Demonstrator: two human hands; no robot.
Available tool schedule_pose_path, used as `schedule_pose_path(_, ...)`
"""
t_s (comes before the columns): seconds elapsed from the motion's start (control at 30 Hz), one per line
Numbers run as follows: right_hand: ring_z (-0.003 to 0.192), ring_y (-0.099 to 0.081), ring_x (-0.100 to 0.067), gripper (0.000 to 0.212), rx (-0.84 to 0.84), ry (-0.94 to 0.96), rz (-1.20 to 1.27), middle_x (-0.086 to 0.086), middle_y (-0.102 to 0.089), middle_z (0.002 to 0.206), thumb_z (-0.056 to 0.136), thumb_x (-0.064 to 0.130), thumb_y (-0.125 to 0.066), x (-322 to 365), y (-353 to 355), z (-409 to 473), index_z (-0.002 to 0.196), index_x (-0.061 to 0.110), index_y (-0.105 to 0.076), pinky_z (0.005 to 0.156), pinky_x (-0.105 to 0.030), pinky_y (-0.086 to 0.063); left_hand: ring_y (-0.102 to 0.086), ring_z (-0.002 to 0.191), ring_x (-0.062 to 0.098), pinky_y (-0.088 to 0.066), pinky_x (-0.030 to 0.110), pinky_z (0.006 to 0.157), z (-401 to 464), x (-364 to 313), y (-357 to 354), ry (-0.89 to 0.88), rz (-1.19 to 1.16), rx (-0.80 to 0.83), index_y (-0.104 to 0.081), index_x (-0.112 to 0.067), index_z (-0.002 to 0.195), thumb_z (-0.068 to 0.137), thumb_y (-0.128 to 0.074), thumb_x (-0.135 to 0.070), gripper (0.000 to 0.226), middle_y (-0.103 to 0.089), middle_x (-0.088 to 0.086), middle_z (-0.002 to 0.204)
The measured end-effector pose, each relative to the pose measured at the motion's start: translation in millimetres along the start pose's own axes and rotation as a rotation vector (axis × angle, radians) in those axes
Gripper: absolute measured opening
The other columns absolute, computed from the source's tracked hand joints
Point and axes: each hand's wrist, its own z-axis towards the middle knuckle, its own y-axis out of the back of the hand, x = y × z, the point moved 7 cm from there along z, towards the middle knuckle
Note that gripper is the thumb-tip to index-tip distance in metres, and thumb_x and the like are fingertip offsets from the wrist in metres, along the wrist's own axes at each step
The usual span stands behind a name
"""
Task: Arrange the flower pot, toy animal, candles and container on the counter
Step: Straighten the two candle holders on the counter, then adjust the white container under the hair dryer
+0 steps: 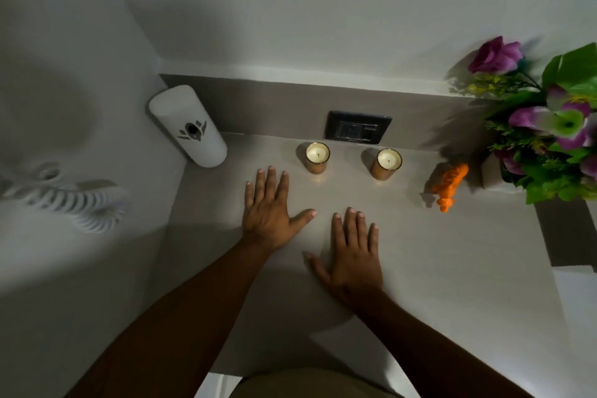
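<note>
My left hand (269, 208) and my right hand (352, 254) lie flat and empty on the pale counter (436, 268), fingers spread. Beyond them stand two candles in gold glasses, the left candle (317, 157) just past my left fingertips and the right candle (386, 164) further right. A tall white container (187, 126) with a dark emblem stands in the back left corner. An orange toy animal (447, 184) stands at the right. Beside it, a white flower pot (496, 176) holds purple flowers and green leaves at the right edge.
A dark wall socket (358, 127) sits on the backsplash behind the candles. A white coiled cord (68, 200) hangs on the left wall. The counter drops off at a dark step (565, 236) on the right.
</note>
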Motion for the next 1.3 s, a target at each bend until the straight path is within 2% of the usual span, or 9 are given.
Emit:
schedule_pose_path(0.07,0.153,0.013,-0.031,0.102,0.017,-0.003,-0.013,-0.014,0.002,0.167,0.087,0.087,-0.02,-1.7,-2.3,-1.2,0.161,0.016,-0.01,0.122,-0.056,0.001,0.019,0.156,0.031,0.007,0.058,0.125,-4.3,-3.5,11.1,-0.006,0.003,-0.015,0.007,-0.022,0.161,0.074,-0.017,-0.101,0.12,0.011,0.012,0.171)
schedule_pose_path(0.17,0.152,0.018,-0.03,0.103,0.028,-0.011,-0.026,-0.013,0.007,0.167,0.086,0.088,-0.016,-3.5,-0.3,1.3,0.161,0.018,-0.006,0.122,-0.054,0.007,0.021,0.155,0.033,0.01,0.061,0.122,-3.0,-7.2,66.6,-0.057,-0.001,-0.262,0.012,-0.019,0.161,0.072,-0.042,-0.095,0.129,0.021,0.012,0.167)
schedule_pose_path(0.27,0.152,0.019,-0.029,0.102,0.032,0.0,-0.022,-0.012,0.009,0.167,0.086,0.088,-0.013,-2.1,0.0,2.8,0.161,0.019,-0.004,0.121,-0.052,0.011,0.018,0.155,0.038,0.019,0.056,0.122,5.2,12.5,136.5,0.003,0.026,-0.564,0.006,-0.017,0.162,0.065,-0.072,-0.072,0.136,0.015,0.016,0.169)
schedule_pose_path(0.33,0.152,0.02,-0.029,0.102,0.037,0.012,-0.015,-0.012,0.011,0.167,0.086,0.087,-0.012,0.2,-0.3,1.0,0.161,0.019,-0.003,0.122,-0.052,0.011,0.007,0.155,0.044,0.012,0.058,0.122,12.1,33.6,170.1,0.137,0.088,-0.635,-0.002,-0.011,0.162,0.063,-0.085,-0.05,0.135,0.003,0.022,0.169)
schedule_pose_path(0.43,0.152,0.02,-0.029,0.103,0.045,0.004,-0.017,-0.011,0.012,0.167,0.085,0.088,-0.008,0.8,1.2,0.4,0.161,0.019,-0.001,0.122,-0.051,0.011,-0.009,0.154,0.048,-0.002,0.061,0.123,19.7,59.7,194.9,0.306,0.19,-0.625,-0.01,-0.007,0.161,0.075,-0.078,-0.014,0.11,-0.01,0.026,0.167)
schedule_pose_path(0.57,0.151,0.02,-0.027,0.104,0.037,-0.001,-0.009,-0.01,0.012,0.167,0.083,0.089,-0.006,3.2,5.3,0.6,0.161,0.02,-0.001,0.121,-0.05,0.013,-0.011,0.154,0.048,0.002,0.056,0.124,29.5,84.7,193.8,0.301,0.308,-0.516,-0.008,-0.003,0.16,0.084,-0.071,-0.013,0.099,-0.015,0.025,0.167)
schedule_pose_path(0.67,0.151,0.021,-0.027,0.105,0.04,-0.004,-0.004,-0.01,0.013,0.167,0.082,0.09,-0.005,4.2,6.1,1.6,0.161,0.021,0.0,0.121,-0.05,0.014,-0.034,0.147,0.046,-0.023,0.057,0.123,29.5,89.3,195.8,0.288,0.388,-0.545,-0.028,0.0,0.156,0.088,-0.063,-0.011,0.077,-0.041,0.021,0.157)
schedule_pose_path(0.93,0.152,0.02,-0.027,0.104,0.023,-0.003,0.001,-0.01,0.01,0.166,0.084,0.089,-0.012,3.0,2.5,3.9,0.161,0.02,-0.004,0.122,-0.05,0.012,-0.045,0.141,0.041,-0.026,0.055,0.122,38.0,89.8,197.9,0.266,0.388,-0.581,-0.033,-0.002,0.154,0.086,-0.065,-0.011,0.077,-0.047,0.018,0.154)
schedule_pose_path(1.3,0.152,0.019,-0.028,0.102,0.042,0.008,-0.02,-0.012,0.009,0.167,0.086,0.087,-0.011,4.7,5.0,1.1,0.161,0.018,-0.003,0.122,-0.052,0.008,-0.042,0.143,0.041,-0.025,0.057,0.122,41.2,95.3,193.3,0.262,0.407,-0.546,-0.029,-0.003,0.156,0.082,-0.07,-0.013,0.085,-0.043,0.019,0.156)
